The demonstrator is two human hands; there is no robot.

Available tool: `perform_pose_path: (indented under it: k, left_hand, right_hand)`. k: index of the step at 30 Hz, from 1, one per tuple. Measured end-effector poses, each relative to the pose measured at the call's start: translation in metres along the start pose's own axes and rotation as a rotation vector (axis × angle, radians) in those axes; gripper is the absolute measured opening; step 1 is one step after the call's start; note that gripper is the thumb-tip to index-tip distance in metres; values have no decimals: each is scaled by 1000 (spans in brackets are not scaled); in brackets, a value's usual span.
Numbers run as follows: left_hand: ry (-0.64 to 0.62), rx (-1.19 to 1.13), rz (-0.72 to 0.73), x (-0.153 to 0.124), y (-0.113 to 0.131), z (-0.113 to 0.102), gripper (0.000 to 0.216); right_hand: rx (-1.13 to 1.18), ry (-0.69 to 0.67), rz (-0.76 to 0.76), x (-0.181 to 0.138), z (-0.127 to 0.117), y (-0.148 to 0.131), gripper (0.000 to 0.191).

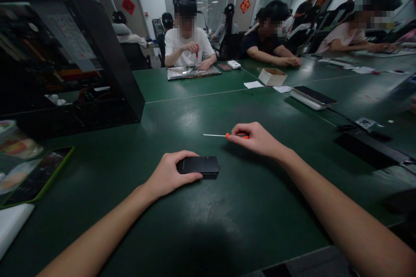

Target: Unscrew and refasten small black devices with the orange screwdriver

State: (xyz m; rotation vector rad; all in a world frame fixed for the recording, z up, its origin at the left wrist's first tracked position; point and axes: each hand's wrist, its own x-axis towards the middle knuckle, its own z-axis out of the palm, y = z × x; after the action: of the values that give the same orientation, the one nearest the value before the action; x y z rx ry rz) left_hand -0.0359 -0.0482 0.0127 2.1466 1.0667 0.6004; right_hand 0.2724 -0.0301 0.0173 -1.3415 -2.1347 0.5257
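Observation:
My left hand grips a small black rectangular box from its left end, thumb along the near side and fingers over the far side. The box lies flat on the green table, with a small tab at its right end. To the right and farther back, my right hand is closed around the orange and black handle of a screwdriver. Its thin metal shaft points left, level with the table. The screwdriver tip is apart from the box.
A black computer case with an exposed side stands at the left. Near it lie a phone in a green case and a plastic container. An open cardboard box, a dark-topped device and cables occupy the right. Co-workers sit opposite.

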Motion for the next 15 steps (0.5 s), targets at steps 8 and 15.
perform_pose_path:
  k: [8, 15]
  left_hand:
    - [-14, 7, 62, -3, 4, -1, 39]
    - [52, -171, 45, -3, 1, 3, 35]
  right_hand:
    - [-283, -18, -41, 1, 34, -6, 20]
    - [-96, 54, -284, -4, 35, -25, 18]
